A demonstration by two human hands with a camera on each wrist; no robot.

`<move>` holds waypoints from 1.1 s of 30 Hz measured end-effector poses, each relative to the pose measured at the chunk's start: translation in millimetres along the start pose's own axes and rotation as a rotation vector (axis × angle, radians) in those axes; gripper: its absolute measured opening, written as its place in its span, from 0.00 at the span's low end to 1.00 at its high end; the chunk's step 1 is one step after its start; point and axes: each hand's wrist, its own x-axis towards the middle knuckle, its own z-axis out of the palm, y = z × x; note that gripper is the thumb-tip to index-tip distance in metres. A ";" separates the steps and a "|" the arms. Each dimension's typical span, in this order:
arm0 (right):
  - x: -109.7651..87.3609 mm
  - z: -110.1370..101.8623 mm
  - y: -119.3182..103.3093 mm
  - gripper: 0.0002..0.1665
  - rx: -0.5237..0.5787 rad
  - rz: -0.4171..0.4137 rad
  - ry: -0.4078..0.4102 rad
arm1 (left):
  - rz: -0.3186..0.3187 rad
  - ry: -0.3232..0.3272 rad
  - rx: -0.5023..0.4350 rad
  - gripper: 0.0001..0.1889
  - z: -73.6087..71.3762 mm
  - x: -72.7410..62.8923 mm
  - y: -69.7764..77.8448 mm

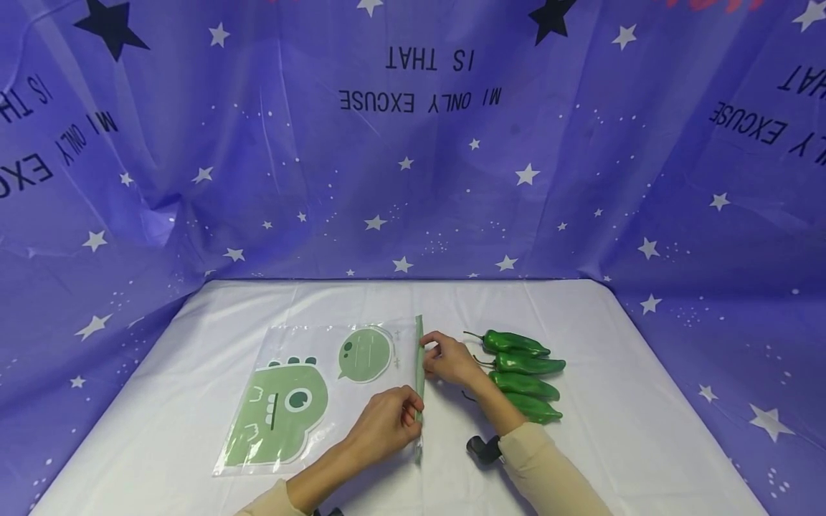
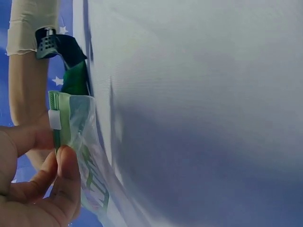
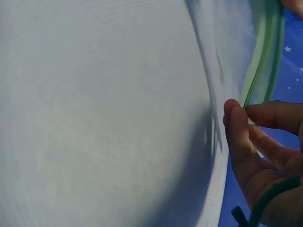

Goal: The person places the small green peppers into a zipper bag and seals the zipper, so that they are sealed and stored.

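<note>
A clear zip bag [image 1: 323,337] with a green dinosaur print lies flat on the white table, its green zip edge [image 1: 419,330] facing right. My left hand [image 1: 388,421] pinches that edge near its lower end. In the left wrist view, a white slider [image 2: 55,119] sits on the zip beside the thumb and fingers. Farther up the same edge, my right hand [image 1: 449,360] pinches the bag's rim between thumb and fingers. The right wrist view shows the green strips [image 3: 260,71] parted above those fingertips. Several green peppers [image 1: 525,364] lie right of the bag, partly behind the right forearm.
The white tablecloth [image 1: 323,297] spreads under everything. A purple star-printed cloth [image 1: 413,193] stands around the back and sides. Below the peppers, a black wrist-mounted piece [image 1: 482,449] shows by the right sleeve.
</note>
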 end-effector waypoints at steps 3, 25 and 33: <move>2.2 2.4 3.6 0.23 0.001 0.008 0.004 | -0.003 0.025 0.024 0.11 -1.2 -0.5 1.2; 7.6 11.5 17.4 0.30 -0.173 -0.076 -0.008 | -0.073 0.343 0.071 0.12 -19.3 2.4 9.7; 9.1 9.0 18.3 0.40 -0.296 -0.196 -0.053 | -0.116 0.335 0.035 0.13 -29.0 4.9 5.8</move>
